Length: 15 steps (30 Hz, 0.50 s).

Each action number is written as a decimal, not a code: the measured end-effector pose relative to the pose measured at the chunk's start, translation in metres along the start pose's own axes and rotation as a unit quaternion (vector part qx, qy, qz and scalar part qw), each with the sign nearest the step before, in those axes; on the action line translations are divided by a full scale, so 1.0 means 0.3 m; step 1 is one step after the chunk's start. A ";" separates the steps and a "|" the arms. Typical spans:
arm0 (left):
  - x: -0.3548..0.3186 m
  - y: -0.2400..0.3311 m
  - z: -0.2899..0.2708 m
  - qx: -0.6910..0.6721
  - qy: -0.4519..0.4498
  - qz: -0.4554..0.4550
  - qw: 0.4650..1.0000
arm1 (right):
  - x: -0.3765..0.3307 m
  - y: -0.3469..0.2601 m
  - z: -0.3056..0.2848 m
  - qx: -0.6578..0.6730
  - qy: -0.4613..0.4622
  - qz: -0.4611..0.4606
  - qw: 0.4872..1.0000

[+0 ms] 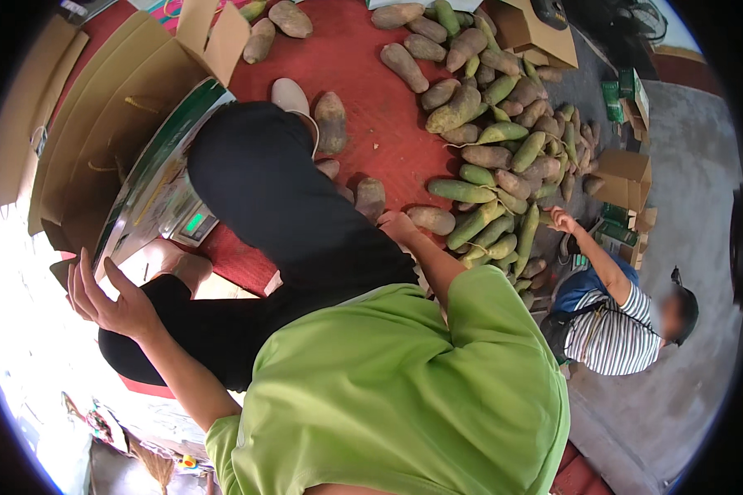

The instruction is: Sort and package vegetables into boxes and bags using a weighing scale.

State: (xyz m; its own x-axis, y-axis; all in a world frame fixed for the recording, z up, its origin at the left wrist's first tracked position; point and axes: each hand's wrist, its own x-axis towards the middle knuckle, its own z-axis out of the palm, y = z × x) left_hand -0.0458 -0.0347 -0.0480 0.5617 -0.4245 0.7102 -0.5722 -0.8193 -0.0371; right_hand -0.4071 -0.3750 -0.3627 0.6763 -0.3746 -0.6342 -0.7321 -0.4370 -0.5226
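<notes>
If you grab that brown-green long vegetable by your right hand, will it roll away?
Probably a little. The brown-green long vegetable beside the right hand looks rounded and tapered, so a push would likely make it roll in a curve. It looks thick and solid, so probably stiff and fairly heavy. Its dull, dusty-looking skin suggests it is not slippery.

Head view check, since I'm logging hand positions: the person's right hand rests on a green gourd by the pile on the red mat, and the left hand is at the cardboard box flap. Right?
Not quite. In the head view the right hand rests beside a brown tuber-like vegetable, not a green gourd, by the pile on the red mat. The left hand is at the cardboard box flap, as you said.
</notes>
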 end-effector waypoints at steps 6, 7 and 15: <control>0.005 0.000 0.012 -0.007 0.020 0.032 0.999 | -0.008 0.061 0.002 -0.016 0.017 0.003 1.000; 0.003 -0.005 0.011 -0.010 0.020 0.035 0.999 | -0.005 0.046 -0.009 0.038 0.004 0.073 0.997; 0.008 0.004 0.032 -0.009 0.016 0.041 0.999 | -0.022 0.075 -0.057 0.120 0.019 0.179 0.976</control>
State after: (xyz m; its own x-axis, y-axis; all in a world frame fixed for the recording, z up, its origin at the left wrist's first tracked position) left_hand -0.0393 -0.0404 -0.0530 0.4933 -0.4772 0.7273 -0.6266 -0.7749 -0.0834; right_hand -0.4267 -0.3961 -0.3605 0.3737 -0.5009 -0.7807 -0.9167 -0.0711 -0.3932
